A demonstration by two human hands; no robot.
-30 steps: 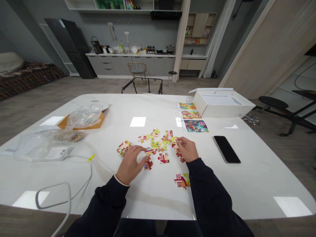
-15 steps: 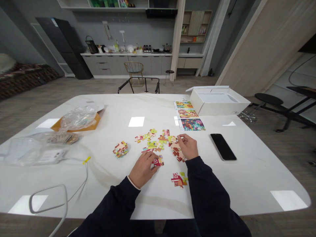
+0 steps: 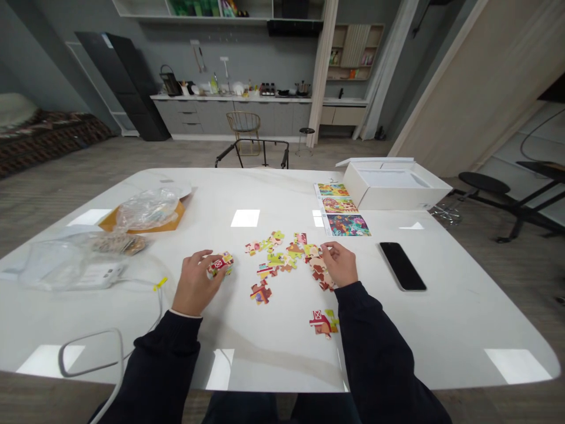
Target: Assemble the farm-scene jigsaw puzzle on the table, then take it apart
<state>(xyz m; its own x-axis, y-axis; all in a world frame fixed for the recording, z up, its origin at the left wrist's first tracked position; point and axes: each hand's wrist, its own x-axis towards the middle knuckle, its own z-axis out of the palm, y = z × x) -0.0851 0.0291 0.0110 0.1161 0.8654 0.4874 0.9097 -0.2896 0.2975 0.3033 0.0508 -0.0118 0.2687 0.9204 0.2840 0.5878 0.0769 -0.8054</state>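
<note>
My left hand [image 3: 196,281] is at the left, thumb and fingers closed on a puzzle piece [image 3: 218,264] with a red barn and a white cross. It is right over the small pile of puzzle pieces [image 3: 228,259], most of which it hides. My right hand [image 3: 341,263] rests with curled fingers beside the brown-and-cream cow pieces [image 3: 321,273]; whatever its fingertips grip is hidden. Between the hands lie loose green and yellow pieces [image 3: 277,259] and a brown piece [image 3: 261,292]. Joined red barn pieces [image 3: 323,322] lie near my right sleeve.
Picture cards [image 3: 342,206] lie by an open white box [image 3: 397,182] at the back right. A phone [image 3: 401,266] sits right of my right hand. Plastic bags [image 3: 148,209], a white power strip [image 3: 102,275] and its cable [image 3: 119,347] occupy the table's left side.
My left hand has moved left from the middle to the pile, carrying the red barn piece. The brown piece it had covered now shows. My right hand has stayed by the cow pieces.
</note>
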